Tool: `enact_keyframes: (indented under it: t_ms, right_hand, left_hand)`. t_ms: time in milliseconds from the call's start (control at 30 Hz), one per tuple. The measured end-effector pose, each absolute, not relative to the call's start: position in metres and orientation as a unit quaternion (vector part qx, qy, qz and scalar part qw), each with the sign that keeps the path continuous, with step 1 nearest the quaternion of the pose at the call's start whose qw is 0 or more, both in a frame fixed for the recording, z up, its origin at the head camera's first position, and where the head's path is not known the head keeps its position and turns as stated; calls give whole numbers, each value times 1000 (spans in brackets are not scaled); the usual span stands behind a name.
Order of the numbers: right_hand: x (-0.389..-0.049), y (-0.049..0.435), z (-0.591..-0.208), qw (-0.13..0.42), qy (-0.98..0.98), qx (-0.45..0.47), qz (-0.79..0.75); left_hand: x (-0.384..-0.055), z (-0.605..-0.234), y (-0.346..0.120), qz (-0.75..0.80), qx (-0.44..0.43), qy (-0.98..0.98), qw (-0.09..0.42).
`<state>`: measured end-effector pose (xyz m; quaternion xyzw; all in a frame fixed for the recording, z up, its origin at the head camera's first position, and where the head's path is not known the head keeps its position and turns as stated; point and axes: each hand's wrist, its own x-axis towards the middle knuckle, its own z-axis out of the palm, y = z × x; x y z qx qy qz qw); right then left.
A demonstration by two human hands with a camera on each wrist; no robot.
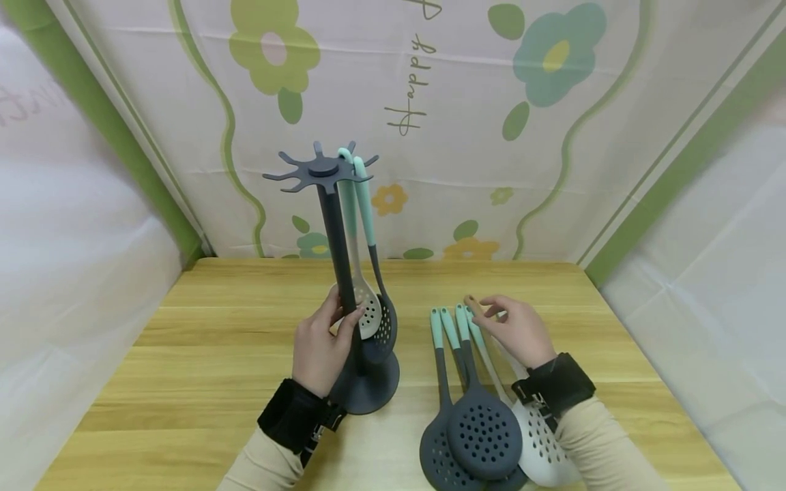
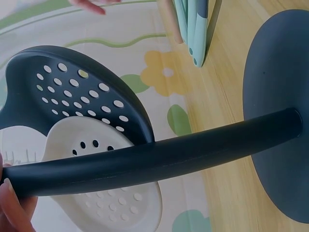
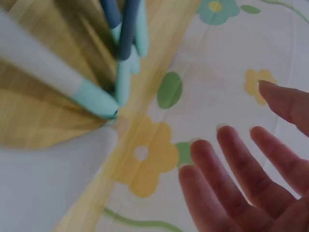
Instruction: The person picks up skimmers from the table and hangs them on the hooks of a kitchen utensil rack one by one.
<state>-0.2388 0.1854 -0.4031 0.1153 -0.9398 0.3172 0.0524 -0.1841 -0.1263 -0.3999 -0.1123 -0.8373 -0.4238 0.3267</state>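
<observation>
Left fingers (image 2: 13, 208) are gripping the stand (image 1: 337, 239), presumably steadying it; mint handles (image 1: 437, 331) are lying beside parted, empty right fingers (image 3: 241, 164).

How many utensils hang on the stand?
2: a white perforated utensil and, right of it in the head view, a dark perforated utensil, both on the dark stand.

In the head view, the pole of the dark stand (image 1: 338, 239) hides part of the white skimmer (image 1: 371, 318). Beneath the dark skimmer (image 1: 485, 435), another dark utensil (image 1: 510, 481) is mostly covered, its kind unclear, and cropped below. The left wrist view's edge leaves only fingertips of the left hand (image 2: 17, 210); the right's cuts off the right hand (image 3: 250, 183) and a blurred pale utensil (image 3: 48, 179).
</observation>
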Motion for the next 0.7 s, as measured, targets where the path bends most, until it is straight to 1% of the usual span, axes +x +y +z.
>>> enact_keyframes:
  t_ms: [400, 700]
  right_hand:
    - [-238, 199, -401, 7, -948, 101, 302]
    - [-235, 209, -395, -27, -956, 83, 279]
  left_hand:
    - [-185, -401, -127, -425, -118, -833, 334]
    - [-186, -401, -127, -428, -115, -834, 330]
